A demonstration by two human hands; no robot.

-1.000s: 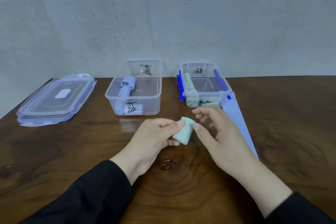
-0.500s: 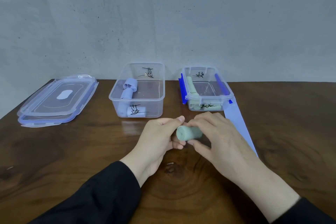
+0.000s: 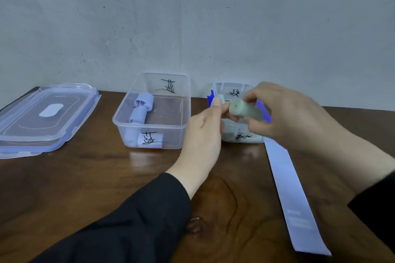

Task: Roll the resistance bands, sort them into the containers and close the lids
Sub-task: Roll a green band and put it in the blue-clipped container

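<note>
The right hand (image 3: 297, 117) grips a rolled pale green band (image 3: 245, 110) with curled fingers, and the left hand (image 3: 205, 128) pinches its near end between thumb and fingers. The roll is tight, lies almost level, and shows its round end. It is held in the air just above the front of the right container (image 3: 233, 89), which is clear with blue clips and has more green bands inside. Black handwritten marks are on its walls; I cannot read them. The left container (image 3: 154, 111) holds lilac rolled bands (image 3: 143, 104) and carries similar unreadable marks. A flat lilac band (image 3: 292, 194) with faint blurred print lies on the wooden table (image 3: 85, 179). A clear lid (image 3: 46, 115) rests far left.
</note>
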